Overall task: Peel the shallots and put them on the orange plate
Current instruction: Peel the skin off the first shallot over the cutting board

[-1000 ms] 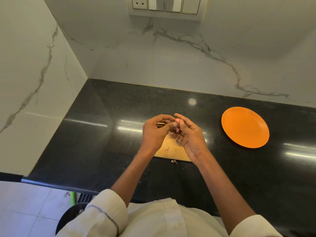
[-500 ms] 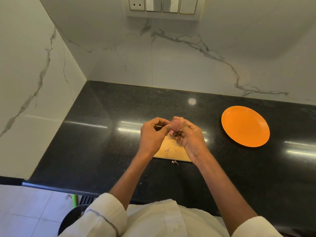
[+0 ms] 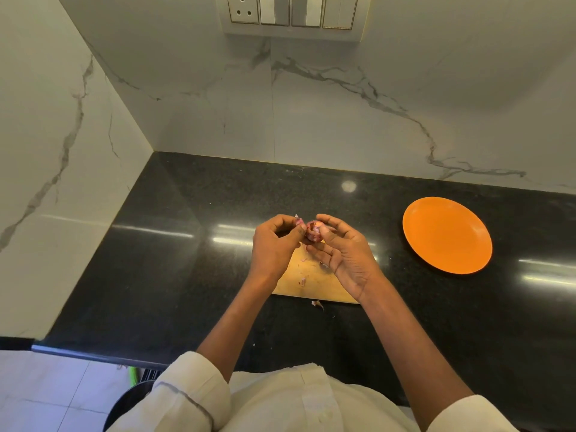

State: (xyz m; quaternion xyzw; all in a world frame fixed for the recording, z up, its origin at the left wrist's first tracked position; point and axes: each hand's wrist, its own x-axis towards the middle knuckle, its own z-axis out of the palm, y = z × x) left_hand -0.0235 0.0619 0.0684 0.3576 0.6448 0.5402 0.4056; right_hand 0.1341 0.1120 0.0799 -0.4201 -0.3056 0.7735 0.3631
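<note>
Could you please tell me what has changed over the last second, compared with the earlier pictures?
The left hand has pulled slightly leftward off the shallot, pinching a torn scrap of skin. The right hand keeps its grip on the shallot. The orange plate and cutting board stayed put.

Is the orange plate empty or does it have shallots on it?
Empty: the orange plate shows only bare orange surface; the one shallot in view is between the hands.

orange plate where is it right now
In the head view the orange plate sits on the black counter, right of both hands and the wooden board, with nothing on it.
</note>
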